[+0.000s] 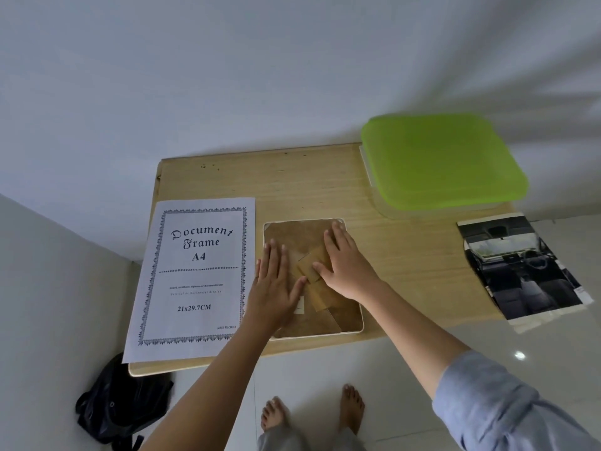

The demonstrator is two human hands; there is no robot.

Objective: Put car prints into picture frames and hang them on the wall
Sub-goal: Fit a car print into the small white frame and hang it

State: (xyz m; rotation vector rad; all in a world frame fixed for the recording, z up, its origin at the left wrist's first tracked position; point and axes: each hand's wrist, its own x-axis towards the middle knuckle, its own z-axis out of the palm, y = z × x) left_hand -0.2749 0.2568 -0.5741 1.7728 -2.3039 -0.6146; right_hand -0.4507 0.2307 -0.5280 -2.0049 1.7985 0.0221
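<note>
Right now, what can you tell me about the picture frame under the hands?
The picture frame lies face down on the wooden table, beside the printed insert sheet. It has a thin white rim with rounded corners and a brown backing board with a lighter stand flap in the middle. The left hand and right hand rest flat on its back.

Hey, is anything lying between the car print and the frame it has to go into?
Only bare table separates the car print from the picture frame. But the frame lies face down with its brown backing board in place, left hand and right hand flat on it. The green-lidded box sits farther back.
</note>
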